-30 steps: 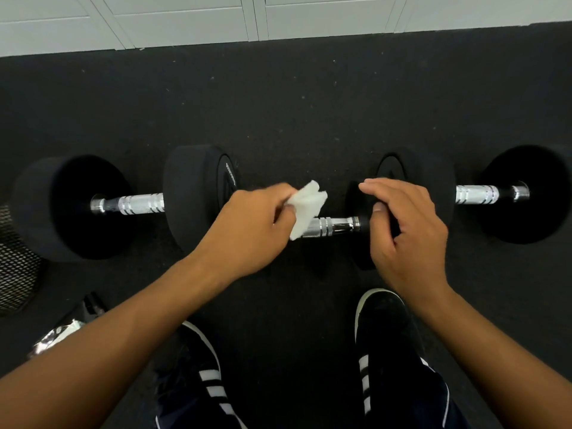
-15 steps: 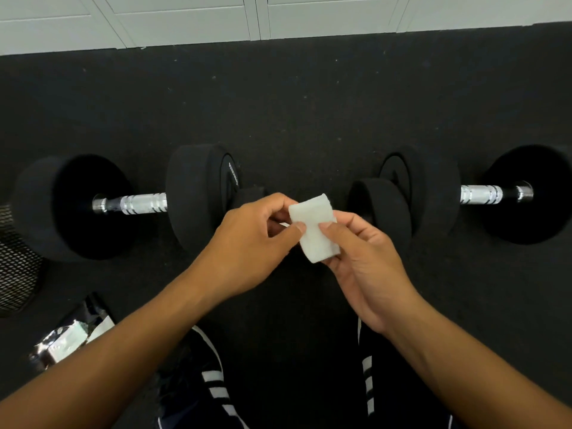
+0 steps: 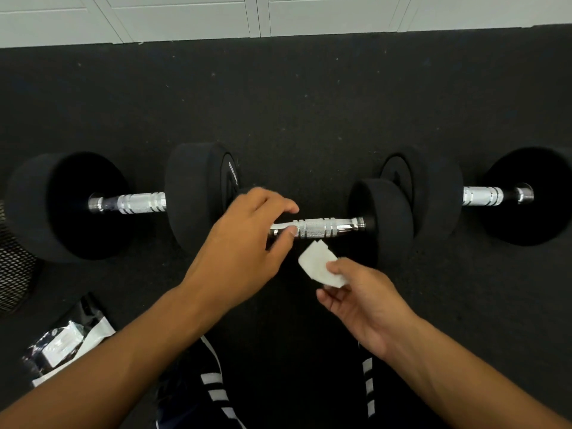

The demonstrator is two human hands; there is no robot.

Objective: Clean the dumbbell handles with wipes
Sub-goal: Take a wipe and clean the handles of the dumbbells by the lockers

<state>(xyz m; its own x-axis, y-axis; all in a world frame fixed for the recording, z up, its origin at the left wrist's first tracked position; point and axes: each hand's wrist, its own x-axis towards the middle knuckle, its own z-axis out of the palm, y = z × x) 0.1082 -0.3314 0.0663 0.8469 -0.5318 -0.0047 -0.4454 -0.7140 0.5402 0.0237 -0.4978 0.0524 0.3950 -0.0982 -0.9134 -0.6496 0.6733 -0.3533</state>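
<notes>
Three black dumbbells lie in a row on the dark floor. The small middle dumbbell has a chrome handle (image 3: 322, 226) and a black right head (image 3: 383, 221). My left hand (image 3: 244, 243) rests over the handle's left end, its fingers curled loosely around the bar. My right hand (image 3: 362, 301) is below the handle and pinches a folded white wipe (image 3: 318, 266), which hangs just short of the bar. The large left dumbbell (image 3: 139, 202) and the right dumbbell (image 3: 483, 195) show bare chrome handles.
A torn wipe packet (image 3: 68, 339) lies on the floor at lower left. A mesh object (image 3: 12, 261) sits at the left edge. White cabinet doors (image 3: 278, 13) line the far edge of the mat. My shoes (image 3: 213, 385) stand below the hands.
The wipe passed from my left hand to my right hand. My left hand moved up onto the middle handle's left end, and my right hand dropped below the bar with the wipe.
</notes>
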